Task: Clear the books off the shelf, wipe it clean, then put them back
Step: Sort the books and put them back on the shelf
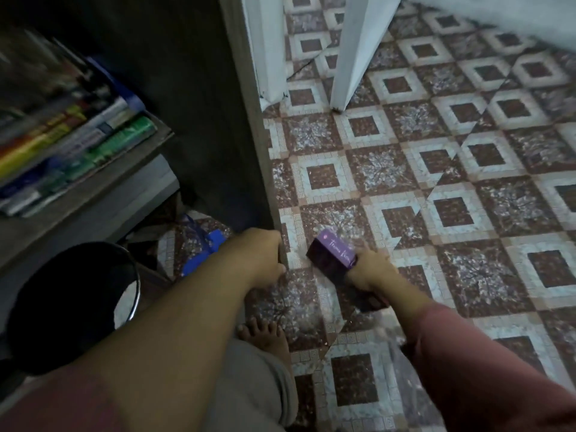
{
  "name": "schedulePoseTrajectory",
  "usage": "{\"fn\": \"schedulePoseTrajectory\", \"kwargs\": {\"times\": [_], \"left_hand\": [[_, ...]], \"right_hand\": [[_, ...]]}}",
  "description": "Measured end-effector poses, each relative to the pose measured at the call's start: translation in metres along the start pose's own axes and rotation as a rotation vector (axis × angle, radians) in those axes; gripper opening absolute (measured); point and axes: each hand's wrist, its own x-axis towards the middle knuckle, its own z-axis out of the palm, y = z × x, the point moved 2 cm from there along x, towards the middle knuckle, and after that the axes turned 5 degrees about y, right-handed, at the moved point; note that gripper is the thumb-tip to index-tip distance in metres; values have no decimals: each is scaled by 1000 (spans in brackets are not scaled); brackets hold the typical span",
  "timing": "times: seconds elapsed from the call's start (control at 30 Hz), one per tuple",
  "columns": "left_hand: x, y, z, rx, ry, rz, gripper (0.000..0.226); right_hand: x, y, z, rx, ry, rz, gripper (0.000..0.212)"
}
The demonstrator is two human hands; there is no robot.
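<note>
The right hand holds a dark purple book low over the floor. The fingers are curled tight around the book's near end, and the far end sticks out toward the shelf. The book has light writing on its side, but it is too blurry to read all of it. The left hand is just beside it, and its fingers are wrapped around the front edge of the tall dark side board of the shelf, down near the floor. The two hands are close but not touching. The floor has brown and white square tiles. On the left, a row of books leans on a grey shelf board. Their spines are yellow, green, blue and white, and they look blurry. Under that shelf something blue lies on the floor in the dark; I cannot tell what it is. A round black stool with a shiny rim stands at the lower left. A bare foot rests on the tiles between the two arms. The right arm has a pink sleeve. Two white legs of some furniture stand on the tiles farther back.
</note>
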Motion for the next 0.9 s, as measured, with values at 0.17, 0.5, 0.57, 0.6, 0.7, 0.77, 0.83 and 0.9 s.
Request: {"fn": "schedulePoseTrajectory", "kwargs": {"times": [0.17, 0.5, 0.57, 0.6, 0.7, 0.77, 0.83, 0.9], "left_hand": [[-53, 4, -47, 26, 143, 16, 88], [-279, -105, -145, 152, 1045, -137, 39], [-301, -138, -148, 104, 1174, -244, 36], [-307, -154, -149, 77, 1210, -283, 34], [-303, -195, -153, 38, 1245, -357, 34], [-286, -217, -156, 20, 1249, -351, 41], [-261, -234, -156, -7, 1257, -303, 50], [-232, -248, -153, -36, 1242, -257, 55]], "right_hand": [[-120, -84, -72, -95, -95, -353, 29], [-337, -306, -176, -432, 566, -1090, 39], [-347, -352, -169, -408, 600, -1175, 37], [-346, -374, -162, -410, 611, -1173, 39], [-330, -422, -136, -353, 663, -1134, 41], [-308, -437, -118, -225, 758, -1142, 37], [-284, -443, -101, -120, 814, -1136, 40], [-258, -446, -90, -102, 804, -1113, 44]]}}
